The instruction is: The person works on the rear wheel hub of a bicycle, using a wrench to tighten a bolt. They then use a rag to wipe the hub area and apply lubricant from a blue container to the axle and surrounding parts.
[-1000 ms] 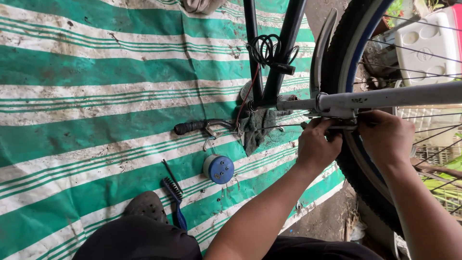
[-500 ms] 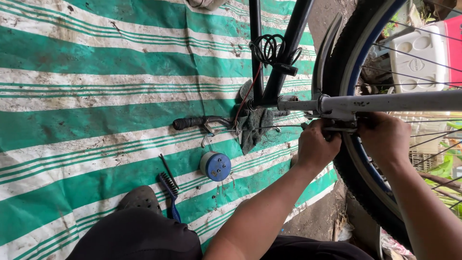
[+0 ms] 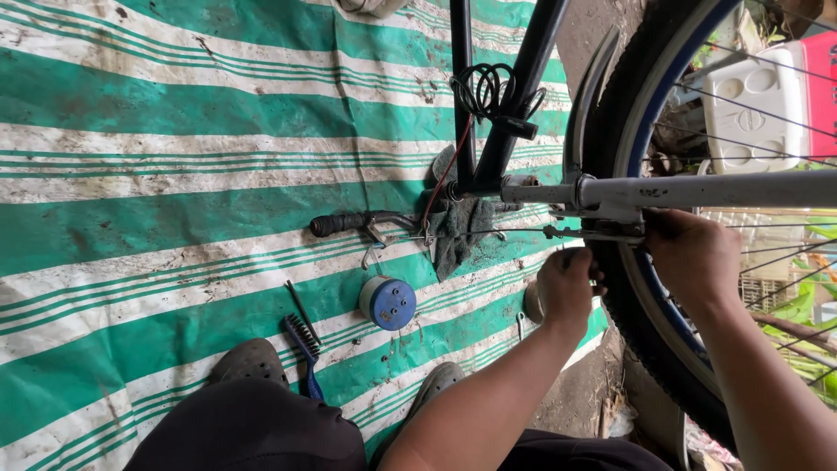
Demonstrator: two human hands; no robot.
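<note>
We read this as a makeshift outdoor bike-repair spot, not a proper workshop. A dirty green-and-white striped tarp covers the ground and serves as the work surface; bare dirt and debris show past its lower right edge. A bicycle stands upside down on it, black frame rising from the tarp, rear wheel with fender at the right. Tools lie loose on the tarp: a blue-handled wire brush, a round blue-lidded tin, a greasy rag at the tarp's middle. Green leaves and a white plastic crate behind the wheel show open air.
</note>
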